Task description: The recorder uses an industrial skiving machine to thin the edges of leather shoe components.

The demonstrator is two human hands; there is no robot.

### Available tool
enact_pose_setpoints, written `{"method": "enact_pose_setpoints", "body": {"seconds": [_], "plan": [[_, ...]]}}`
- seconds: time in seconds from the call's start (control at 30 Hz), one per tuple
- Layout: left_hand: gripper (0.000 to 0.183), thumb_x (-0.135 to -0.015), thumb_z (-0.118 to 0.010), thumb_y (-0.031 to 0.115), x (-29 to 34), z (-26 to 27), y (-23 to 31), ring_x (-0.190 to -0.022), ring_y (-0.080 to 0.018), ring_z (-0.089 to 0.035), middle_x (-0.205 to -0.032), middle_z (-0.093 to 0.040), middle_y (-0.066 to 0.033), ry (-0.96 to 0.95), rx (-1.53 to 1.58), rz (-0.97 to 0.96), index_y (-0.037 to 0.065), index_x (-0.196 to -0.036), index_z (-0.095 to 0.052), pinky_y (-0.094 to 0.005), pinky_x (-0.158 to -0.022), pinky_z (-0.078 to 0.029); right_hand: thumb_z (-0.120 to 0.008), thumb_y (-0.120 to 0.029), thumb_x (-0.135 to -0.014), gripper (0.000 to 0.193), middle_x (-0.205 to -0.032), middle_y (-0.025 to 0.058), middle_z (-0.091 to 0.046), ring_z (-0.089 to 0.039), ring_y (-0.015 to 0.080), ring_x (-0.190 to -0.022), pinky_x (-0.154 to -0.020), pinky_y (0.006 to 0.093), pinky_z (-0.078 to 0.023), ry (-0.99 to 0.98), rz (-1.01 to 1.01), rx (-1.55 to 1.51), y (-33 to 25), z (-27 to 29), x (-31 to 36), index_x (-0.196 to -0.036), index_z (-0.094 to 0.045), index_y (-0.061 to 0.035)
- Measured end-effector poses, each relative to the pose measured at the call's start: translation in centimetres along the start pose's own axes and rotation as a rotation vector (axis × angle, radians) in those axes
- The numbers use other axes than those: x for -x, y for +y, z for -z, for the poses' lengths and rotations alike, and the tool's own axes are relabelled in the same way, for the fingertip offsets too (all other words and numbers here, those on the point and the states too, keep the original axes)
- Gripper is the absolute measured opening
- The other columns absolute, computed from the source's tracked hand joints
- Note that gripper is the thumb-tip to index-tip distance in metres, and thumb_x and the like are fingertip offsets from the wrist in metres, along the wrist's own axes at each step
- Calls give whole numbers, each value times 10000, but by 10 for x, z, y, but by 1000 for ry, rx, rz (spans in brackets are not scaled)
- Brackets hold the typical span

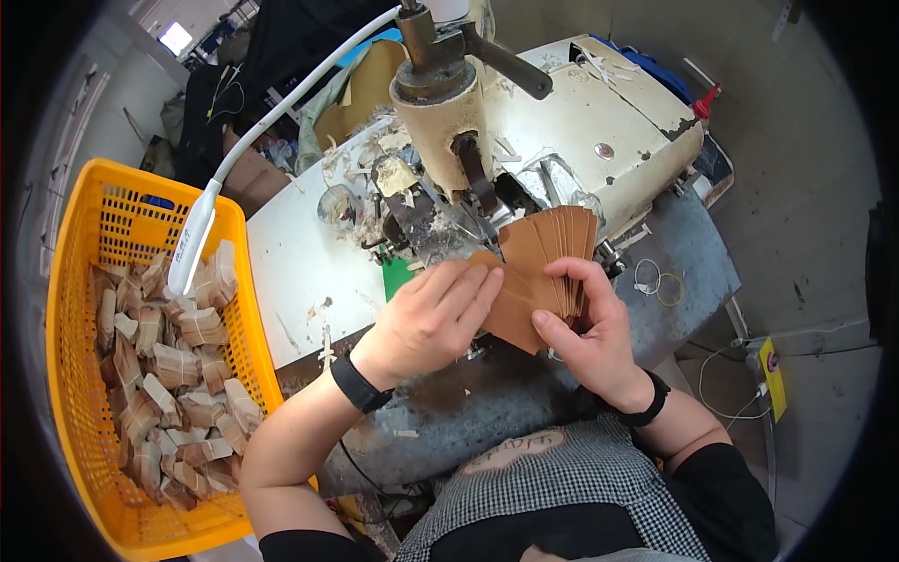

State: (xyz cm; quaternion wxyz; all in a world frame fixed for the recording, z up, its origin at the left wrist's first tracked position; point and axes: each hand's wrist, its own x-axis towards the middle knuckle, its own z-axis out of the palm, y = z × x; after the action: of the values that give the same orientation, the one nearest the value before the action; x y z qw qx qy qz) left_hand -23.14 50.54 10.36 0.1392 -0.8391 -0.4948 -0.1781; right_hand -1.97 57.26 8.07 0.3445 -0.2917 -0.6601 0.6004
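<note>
Centrally: brown fanned pieces (527,281), long axis near-to-far; right hand (604,345) clamped on right side, left hand (426,318) touching left edge, grip unclear.

We've got the machine (599,117) on the surface (304,290) at centre back, fanned pieces (536,255) just before it. Left hand (433,318) is on the fan's left side, right hand (599,339) on its right. Basket (265,342) sits left of the surface, bundles (178,363) inside; lamp head (194,245) overlaps its far part in our view. Bands (670,290) lie right of the right hand.
</note>
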Motion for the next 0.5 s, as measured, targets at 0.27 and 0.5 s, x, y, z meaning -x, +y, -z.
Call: {"method": "enact_pose_setpoints", "body": {"seconds": [0.27,0.5], "plan": [[488,-648,-617,80,-5,7,-5,-945,-267,-621,-1081,-635,-136,-9,-1,-19,-41,-1120,-640,-334,-774,-538,-691,-95,-841,405,-906,52,-673,-627,86,-803,-695,245,-514,81,66,14,6,-4,-5,-1206,-517,-63],[454,-645,-613,83,-5,8,-3,-909,-261,-627,-1051,-644,-120,15,-9,-31,-32,-1083,-652,-336,-750,-542,-689,-94,-842,402,-877,46,-668,-617,75,-767,-654,238,-503,99,92,59,7,-3,-3,-1204,-516,-64]]}}
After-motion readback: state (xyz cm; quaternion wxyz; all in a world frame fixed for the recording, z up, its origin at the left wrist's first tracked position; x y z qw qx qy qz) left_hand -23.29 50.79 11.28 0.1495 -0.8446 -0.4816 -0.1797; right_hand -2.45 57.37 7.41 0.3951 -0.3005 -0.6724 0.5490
